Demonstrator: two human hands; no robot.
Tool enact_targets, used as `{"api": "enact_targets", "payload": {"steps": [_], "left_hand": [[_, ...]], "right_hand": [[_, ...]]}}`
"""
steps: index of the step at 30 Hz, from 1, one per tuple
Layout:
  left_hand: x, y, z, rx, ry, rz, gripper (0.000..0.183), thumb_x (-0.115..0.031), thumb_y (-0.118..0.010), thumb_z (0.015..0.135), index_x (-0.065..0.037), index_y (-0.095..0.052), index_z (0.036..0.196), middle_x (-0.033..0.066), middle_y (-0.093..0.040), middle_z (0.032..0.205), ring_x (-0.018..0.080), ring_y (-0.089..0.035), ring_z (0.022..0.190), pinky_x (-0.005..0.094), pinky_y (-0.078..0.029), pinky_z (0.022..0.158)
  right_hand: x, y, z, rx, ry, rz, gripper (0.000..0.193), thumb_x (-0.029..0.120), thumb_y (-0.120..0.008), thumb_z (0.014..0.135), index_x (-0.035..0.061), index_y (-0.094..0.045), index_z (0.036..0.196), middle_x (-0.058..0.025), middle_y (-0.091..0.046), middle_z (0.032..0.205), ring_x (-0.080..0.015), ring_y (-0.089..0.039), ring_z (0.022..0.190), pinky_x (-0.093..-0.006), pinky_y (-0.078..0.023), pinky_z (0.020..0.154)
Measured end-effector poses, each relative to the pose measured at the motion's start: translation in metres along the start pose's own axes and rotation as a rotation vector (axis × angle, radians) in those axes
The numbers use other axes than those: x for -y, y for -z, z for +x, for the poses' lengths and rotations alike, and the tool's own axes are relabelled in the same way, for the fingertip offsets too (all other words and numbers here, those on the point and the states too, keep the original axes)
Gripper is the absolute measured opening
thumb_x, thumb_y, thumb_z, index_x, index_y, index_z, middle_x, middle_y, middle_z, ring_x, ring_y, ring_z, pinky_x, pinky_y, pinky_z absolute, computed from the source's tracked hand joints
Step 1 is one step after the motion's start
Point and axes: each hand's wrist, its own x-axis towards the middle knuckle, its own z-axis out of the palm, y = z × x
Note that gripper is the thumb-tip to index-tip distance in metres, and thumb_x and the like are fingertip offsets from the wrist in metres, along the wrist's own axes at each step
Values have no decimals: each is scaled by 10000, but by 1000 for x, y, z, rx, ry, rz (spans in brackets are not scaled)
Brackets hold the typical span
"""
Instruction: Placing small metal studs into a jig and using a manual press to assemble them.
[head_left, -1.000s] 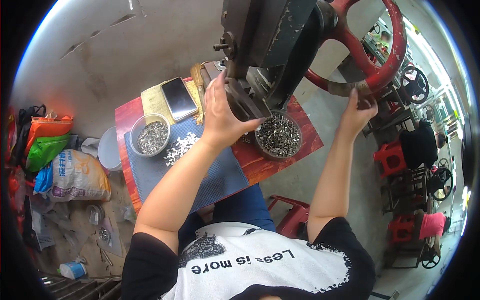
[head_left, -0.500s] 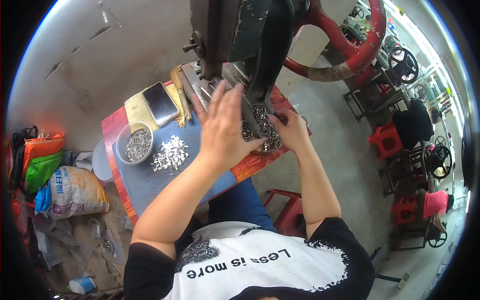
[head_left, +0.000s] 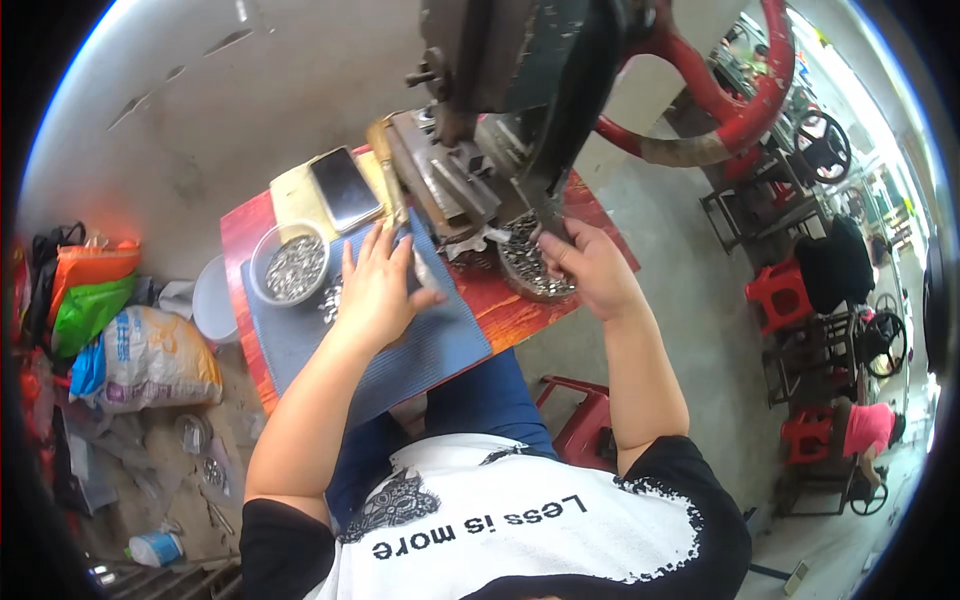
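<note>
While left hand [head_left: 378, 290] is spread wide over small pale pieces [head_left: 331, 300] on blue mat [head_left: 430, 355] atop red counter [head_left: 510, 322], right hand [head_left: 598, 272] curls narrow at bowl [head_left: 532, 291] of metal bits [head_left: 525, 255]; cannot tell whether right holds anything. Pieces look light, stiff, probably slippery, hardly fragile; best pinched singly, by opposite sides.

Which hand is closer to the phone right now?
Left. The left hand is spread over the blue mat, just on the wearer's side of the phone; the right hand is farther off to the right, at the tub of metal pieces.
</note>
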Motion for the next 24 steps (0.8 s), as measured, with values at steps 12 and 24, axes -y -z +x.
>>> {"api": "enact_targets", "payload": {"steps": [12, 24], "left_hand": [[38, 44, -104, -192, 267, -502, 231, -118, -733, 850, 15, -703, 1036, 135, -667, 1015, 270, -637, 916, 357, -511, 809], [54, 32, -99, -229, 262, -414, 128, -53, -706, 852, -9, -708, 971, 123, -630, 867, 243, -627, 732, 330, -501, 674]], "right_hand": [[-54, -168, 9, 312, 775, -668, 246, 168, -792, 791, 49, -715, 992, -107, -611, 1024, -316, -547, 1014, -413, -451, 909], [-40, -175, 49, 336, 822, -832, 128, 120, -768, 774, 111, -747, 901, -60, -612, 975, -289, -542, 1022, -409, -454, 913]]}}
